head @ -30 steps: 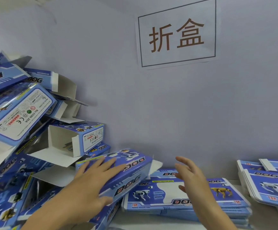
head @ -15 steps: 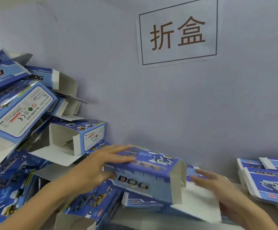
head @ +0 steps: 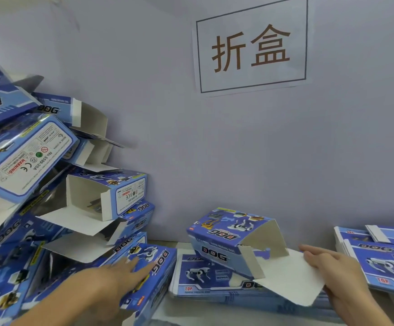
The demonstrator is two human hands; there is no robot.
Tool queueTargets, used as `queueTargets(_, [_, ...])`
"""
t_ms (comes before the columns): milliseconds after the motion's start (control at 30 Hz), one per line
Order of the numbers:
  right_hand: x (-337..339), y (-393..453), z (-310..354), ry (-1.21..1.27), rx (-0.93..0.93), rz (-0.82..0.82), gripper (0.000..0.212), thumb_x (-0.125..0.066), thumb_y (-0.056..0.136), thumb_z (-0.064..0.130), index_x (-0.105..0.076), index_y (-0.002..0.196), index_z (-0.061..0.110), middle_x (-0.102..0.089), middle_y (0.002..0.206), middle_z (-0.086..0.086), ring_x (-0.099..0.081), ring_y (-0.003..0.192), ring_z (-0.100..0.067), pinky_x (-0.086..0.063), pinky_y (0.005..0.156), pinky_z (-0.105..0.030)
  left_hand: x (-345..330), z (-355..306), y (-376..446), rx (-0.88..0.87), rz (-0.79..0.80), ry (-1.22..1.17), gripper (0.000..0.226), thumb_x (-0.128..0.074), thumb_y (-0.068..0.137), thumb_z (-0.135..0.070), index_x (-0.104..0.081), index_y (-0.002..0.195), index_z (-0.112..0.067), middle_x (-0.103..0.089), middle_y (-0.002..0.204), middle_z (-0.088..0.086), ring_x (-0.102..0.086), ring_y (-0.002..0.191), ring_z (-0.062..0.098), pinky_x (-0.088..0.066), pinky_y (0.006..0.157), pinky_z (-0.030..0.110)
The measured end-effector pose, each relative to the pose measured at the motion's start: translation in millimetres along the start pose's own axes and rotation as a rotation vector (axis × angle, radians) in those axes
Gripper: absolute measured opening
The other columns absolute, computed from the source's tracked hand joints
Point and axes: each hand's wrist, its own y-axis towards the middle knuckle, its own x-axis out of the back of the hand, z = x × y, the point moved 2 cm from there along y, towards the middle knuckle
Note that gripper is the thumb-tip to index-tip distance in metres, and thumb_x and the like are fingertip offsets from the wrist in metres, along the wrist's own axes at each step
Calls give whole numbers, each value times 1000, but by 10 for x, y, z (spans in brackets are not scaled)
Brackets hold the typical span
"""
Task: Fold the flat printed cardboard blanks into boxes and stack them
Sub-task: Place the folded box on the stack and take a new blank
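Observation:
A folded blue "DOG" box [head: 224, 241] lies tilted on the middle stack of flat blanks [head: 198, 278], its open end and white flap [head: 285, 278] facing right. My right hand [head: 332, 269] pinches the flap's right corner, fingers on top and palm beneath. My left hand [head: 120, 271] rests with straight fingers on another folded box [head: 160, 257] at the front of the pile on the left, holding nothing.
The heap of folded boxes [head: 26, 156] rises at the left, many with open ends and loose flaps. A second stack of flat blanks [head: 384, 262] lies at the right edge. A grey wall with a paper sign [head: 250, 48] stands close behind.
The folded box moved right from my left hand and came down on the middle stack. My left hand let go and dropped onto the pile. My right hand took hold of the flap.

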Motion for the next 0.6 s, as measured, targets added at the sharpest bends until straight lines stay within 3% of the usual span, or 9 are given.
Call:
queueTargets(167, [-88, 24, -71, 38, -2, -10, 23, -60, 91, -1, -74, 82, 15, -71, 102, -17, -64, 101, -41, -53, 75, -43, -20, -93, 205, -12, -221, -44, 92, -52, 100, -9, 19, 155, -26, 23, 164, 7, 12, 153, 27, -10, 123, 43])
queueTargets(267, [-105, 16, -94, 60, -7, -11, 21, -60, 91, -1, -74, 85, 14, -71, 103, -17, -64, 101, -40, -54, 75, -43, 6, -148, 440, 23, -332, 0, 96, -56, 96, -1, 17, 156, -19, 21, 164, 9, 12, 152, 31, -9, 124, 44])
queueTargets(367, [-104, -2, -94, 105, -2, -6, 20, -59, 91, -3, -75, 88, 9, -72, 100, -17, -65, 98, -39, -51, 66, -36, 78, -168, 728, 57, -410, 84, 102, -63, 91, 4, 13, 157, -14, 13, 165, 13, 9, 152, 35, -11, 124, 45])
queueTargets(533, [-100, -26, -60, 152, -12, 21, 20, -57, 91, -6, -74, 96, 4, -71, 101, -18, -64, 92, -36, -50, 64, -35, 256, -206, 906, 93, -395, 84, 99, -62, 95, -6, 15, 157, -20, 7, 166, 14, 2, 153, 35, -19, 122, 47])
queueTargets(600, [-111, -25, -65, 170, -12, 20, 21, -57, 90, -8, -74, 97, 2, -70, 106, -19, -64, 97, -38, -51, 73, -41, 343, -225, 866, 98, -309, 98, 101, -62, 96, -15, 20, 155, -21, 10, 166, 13, 5, 153, 34, -16, 122, 51])
